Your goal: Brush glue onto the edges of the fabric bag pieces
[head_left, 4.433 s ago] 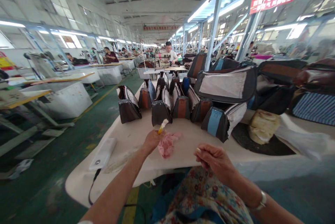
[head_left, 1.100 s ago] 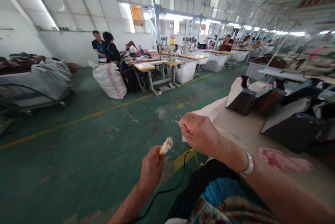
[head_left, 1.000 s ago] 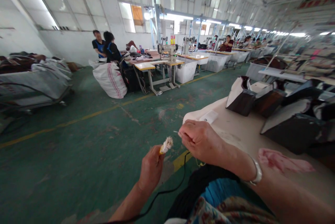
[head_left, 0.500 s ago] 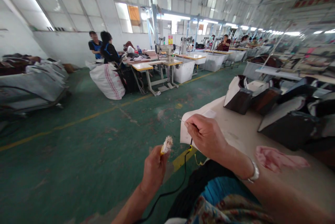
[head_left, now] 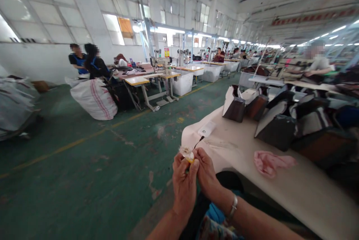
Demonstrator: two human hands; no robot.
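The left hand [head_left: 183, 185] gripped a small yellow-handled brush with a frayed whitish tip [head_left: 187, 154], held up just off the white table's [head_left: 294, 184] corner. The right hand [head_left: 206, 171] pressed against it, fingertips apparently pinching the tip. A crumpled pink cloth [head_left: 270, 161] lay nearby.

pink rag [head_left: 270, 162], bags [head_left: 276, 129], table [head_left: 294, 191]
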